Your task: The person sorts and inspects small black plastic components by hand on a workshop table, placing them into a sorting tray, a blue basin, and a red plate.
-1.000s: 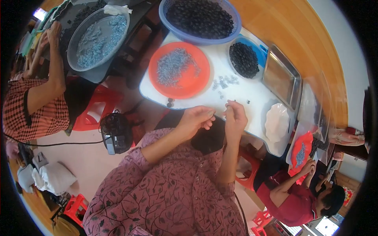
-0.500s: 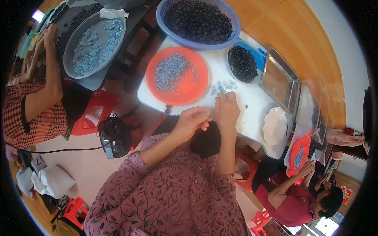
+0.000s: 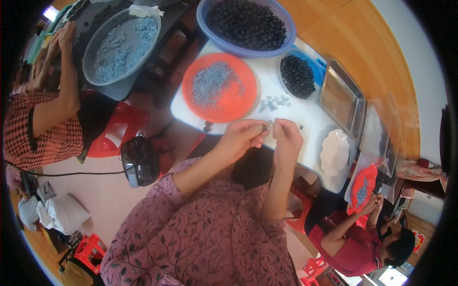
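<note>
My left hand (image 3: pixel 242 137) pinches a small dark round piece (image 3: pixel 264 127) between thumb and fingertips. Close beside it, my right hand (image 3: pixel 287 139) has thumb and forefinger closed on a tiny pale piece (image 3: pixel 270 123), too small to make out fully. Both hands are above the near edge of the white table (image 3: pixel 312 136), fingertips almost touching. Just beyond them lies a loose group of small silvery pieces (image 3: pixel 275 102). An orange-red plate (image 3: pixel 245 106) to the left bears a heap of similar silvery pieces (image 3: pixel 213 86).
Black round parts fill a purple basket (image 3: pixel 205 28) and a smaller bowl (image 3: pixel 281 81) at the back. A metal tray (image 3: pixel 341 100) and a white scalloped dish (image 3: pixel 335 152) stand at right. Co-workers sit left (image 3: pixel 45 128) and right (image 3: pixel 355 238); a black fan (image 3: pixel 138 157) is at lower left.
My right hand has drawn back from the loose silvery pieces and turned toward my left hand. Fingertips now meet closely, with a pale piece showing at the right. The view has shifted slightly.
</note>
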### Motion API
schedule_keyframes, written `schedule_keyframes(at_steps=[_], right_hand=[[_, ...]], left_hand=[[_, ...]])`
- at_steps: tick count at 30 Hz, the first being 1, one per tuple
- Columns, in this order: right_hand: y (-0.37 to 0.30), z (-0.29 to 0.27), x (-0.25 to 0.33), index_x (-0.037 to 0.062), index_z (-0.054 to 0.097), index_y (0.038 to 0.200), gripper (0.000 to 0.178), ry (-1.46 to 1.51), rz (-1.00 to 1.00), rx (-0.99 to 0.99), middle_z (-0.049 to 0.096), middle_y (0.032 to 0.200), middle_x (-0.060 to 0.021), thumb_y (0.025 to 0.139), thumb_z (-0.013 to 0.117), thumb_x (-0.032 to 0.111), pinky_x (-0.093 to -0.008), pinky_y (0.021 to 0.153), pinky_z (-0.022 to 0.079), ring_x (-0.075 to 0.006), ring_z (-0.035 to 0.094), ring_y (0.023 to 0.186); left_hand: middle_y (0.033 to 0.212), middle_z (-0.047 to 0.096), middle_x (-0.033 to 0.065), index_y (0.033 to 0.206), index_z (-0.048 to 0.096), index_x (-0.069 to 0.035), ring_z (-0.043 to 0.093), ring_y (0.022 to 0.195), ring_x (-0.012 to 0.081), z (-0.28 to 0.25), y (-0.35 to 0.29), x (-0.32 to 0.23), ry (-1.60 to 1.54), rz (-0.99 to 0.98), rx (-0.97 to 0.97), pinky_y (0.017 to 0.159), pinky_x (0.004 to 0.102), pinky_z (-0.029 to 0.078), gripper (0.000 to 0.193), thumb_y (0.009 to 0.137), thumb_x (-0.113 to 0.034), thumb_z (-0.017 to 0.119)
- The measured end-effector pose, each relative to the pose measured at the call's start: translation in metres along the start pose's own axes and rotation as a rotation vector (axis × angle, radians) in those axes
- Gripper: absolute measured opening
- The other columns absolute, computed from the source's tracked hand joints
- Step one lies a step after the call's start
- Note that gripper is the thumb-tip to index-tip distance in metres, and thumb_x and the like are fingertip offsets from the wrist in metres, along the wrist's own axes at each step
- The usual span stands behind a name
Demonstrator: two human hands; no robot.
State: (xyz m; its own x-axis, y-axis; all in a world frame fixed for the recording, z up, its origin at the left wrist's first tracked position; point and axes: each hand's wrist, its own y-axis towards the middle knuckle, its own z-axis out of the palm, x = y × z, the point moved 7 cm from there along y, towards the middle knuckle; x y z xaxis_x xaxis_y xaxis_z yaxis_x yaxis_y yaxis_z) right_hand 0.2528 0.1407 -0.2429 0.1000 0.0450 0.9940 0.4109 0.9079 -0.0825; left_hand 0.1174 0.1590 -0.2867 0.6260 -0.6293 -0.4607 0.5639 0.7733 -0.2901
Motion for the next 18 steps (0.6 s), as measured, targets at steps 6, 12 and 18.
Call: schedule_keyframes(at_steps=[6,12,18], right_hand=[[-0.015,0.000,0.003,0.0005,0.065,0.097,0.010,0.230,0.010,0.036,0.063,0.087,-0.0018,0.087,0.065,-0.001,-0.0225,0.076,0.046,-0.0094,0.058,0.082],[-0.022,-0.004,0.007,0.0002,0.065,0.095,0.010,0.262,-0.060,0.059,0.061,0.094,-0.0033,0.086,0.067,-0.001,-0.0242,0.078,0.046,-0.0112,0.057,0.084],[-0.029,-0.005,0.018,0.0001,0.066,0.094,0.010,0.156,-0.129,0.037,0.059,0.096,-0.0029,0.084,0.068,-0.003,-0.0241,0.078,0.045,-0.0114,0.055,0.088]], left_hand=[[0.090,0.065,0.0044,0.111,0.065,0.000,0.057,0.070,0.0085,0.020,-0.004,0.005,0.018,-0.009,0.022,0.064,0.0210,0.048,0.022,0.093,-0.012,0.061],[0.086,0.064,0.0018,0.110,0.067,-0.002,0.055,0.068,0.0071,0.030,-0.011,0.006,0.040,-0.004,-0.006,0.062,0.0200,0.046,0.020,0.093,-0.011,0.061],[0.086,0.064,0.0035,0.114,0.064,0.002,0.057,0.072,0.0087,0.034,-0.013,0.002,0.081,0.028,0.005,0.064,0.0225,0.049,0.023,0.094,-0.010,0.059]])
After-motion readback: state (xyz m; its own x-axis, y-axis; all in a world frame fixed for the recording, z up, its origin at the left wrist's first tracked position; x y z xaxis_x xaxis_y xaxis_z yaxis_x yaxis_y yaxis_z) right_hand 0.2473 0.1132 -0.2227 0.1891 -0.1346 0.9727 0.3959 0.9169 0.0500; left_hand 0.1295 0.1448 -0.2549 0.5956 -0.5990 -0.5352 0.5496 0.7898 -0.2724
